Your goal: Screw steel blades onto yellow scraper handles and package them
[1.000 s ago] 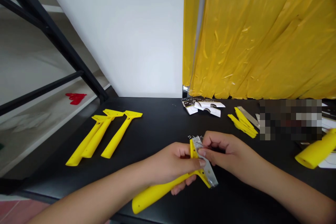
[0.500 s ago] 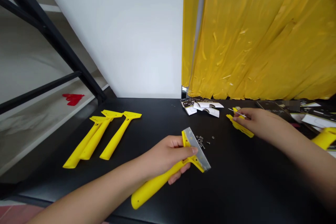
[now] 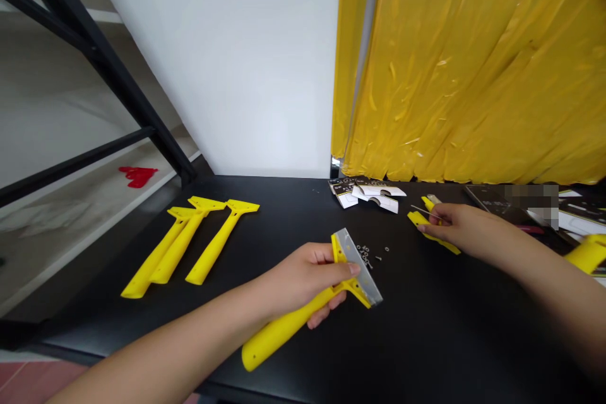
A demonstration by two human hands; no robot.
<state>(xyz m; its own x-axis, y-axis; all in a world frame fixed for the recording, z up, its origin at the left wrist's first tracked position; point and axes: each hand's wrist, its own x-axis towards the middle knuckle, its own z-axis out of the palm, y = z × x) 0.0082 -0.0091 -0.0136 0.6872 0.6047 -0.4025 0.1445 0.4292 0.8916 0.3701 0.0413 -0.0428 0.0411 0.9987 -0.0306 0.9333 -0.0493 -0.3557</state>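
My left hand (image 3: 315,281) grips a yellow scraper (image 3: 279,334) just below its wide head. The thumb presses on the flat metal blade (image 3: 364,281) that lies along the head. Farther right, my right hand (image 3: 457,224) is closed, with a thin metal rod (image 3: 421,209) sticking out leftward from the fingers. Under and beside those fingers lie yellow plastic pieces (image 3: 442,241), partly covered by the hand. Small screws and nuts (image 3: 365,254) are scattered on the black table (image 3: 426,341), just beyond the blade.
Three yellow scraper handles (image 3: 215,246) lie on the left of the table. Printed cards (image 3: 379,196) are piled at the back, and more printed packaging (image 3: 492,202) lies at right. Another yellow handle (image 3: 587,254) shows at the right edge. A black metal frame (image 3: 118,82) stands at left.
The view has shifted slightly, so most things appear a little farther right. Both hands keep their holds, and the right hand stays over the yellow pieces.
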